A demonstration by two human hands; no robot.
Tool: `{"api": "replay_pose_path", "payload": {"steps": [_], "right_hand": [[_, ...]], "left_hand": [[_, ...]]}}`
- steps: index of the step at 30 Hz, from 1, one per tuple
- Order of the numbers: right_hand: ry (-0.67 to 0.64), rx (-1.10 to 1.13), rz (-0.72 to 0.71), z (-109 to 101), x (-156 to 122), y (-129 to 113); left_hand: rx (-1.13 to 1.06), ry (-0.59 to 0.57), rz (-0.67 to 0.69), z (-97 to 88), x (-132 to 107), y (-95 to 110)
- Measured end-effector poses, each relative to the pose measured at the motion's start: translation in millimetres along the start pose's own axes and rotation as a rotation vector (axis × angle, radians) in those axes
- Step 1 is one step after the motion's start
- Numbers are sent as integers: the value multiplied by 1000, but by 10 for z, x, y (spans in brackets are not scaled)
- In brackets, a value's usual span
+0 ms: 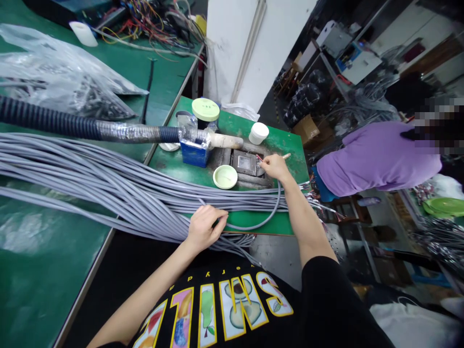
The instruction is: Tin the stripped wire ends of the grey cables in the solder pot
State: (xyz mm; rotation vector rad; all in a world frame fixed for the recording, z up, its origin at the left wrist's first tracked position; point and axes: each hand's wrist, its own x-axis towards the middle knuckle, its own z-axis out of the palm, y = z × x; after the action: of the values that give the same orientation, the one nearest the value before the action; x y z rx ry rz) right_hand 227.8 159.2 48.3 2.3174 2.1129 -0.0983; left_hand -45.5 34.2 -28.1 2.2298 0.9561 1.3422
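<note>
My right hand (276,167) is closed in a pinch on the end of a grey cable (278,199), whose thin red and white wires point left. The wires are at the right edge of a small solder pot (244,163) with a shiny square surface. From that hand the cable loops down to my left hand (207,225), whose fingers are curled around it over the bundle of grey cables (145,188). A pale stick (286,156) shows just beyond my right hand; whether I hold it, I cannot tell. A shallow light-green dish (225,177) sits left of the pot.
A ribbed hose (134,133) with a pale nozzle ends above the pot. Around it stand a white tub (258,133), a lidded jar (206,110) and a blue box (195,152). Plastic bags (65,77) lie left. A person in purple (380,157) is at the right.
</note>
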Motion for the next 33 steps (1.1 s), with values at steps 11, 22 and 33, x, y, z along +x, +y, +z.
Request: {"api": "replay_pose_path", "payload": {"steps": [11, 22, 33], "right_hand": [[-18, -2, -13, 87, 255, -218], [-46, -21, -19, 142, 333, -290], [-1, -1, -41, 18, 196, -234]], "left_hand": [[-4, -2, 1, 22, -9, -14], [-2, -12, -17, 14, 1, -6], [-2, -26, -21, 14, -4, -6]]}}
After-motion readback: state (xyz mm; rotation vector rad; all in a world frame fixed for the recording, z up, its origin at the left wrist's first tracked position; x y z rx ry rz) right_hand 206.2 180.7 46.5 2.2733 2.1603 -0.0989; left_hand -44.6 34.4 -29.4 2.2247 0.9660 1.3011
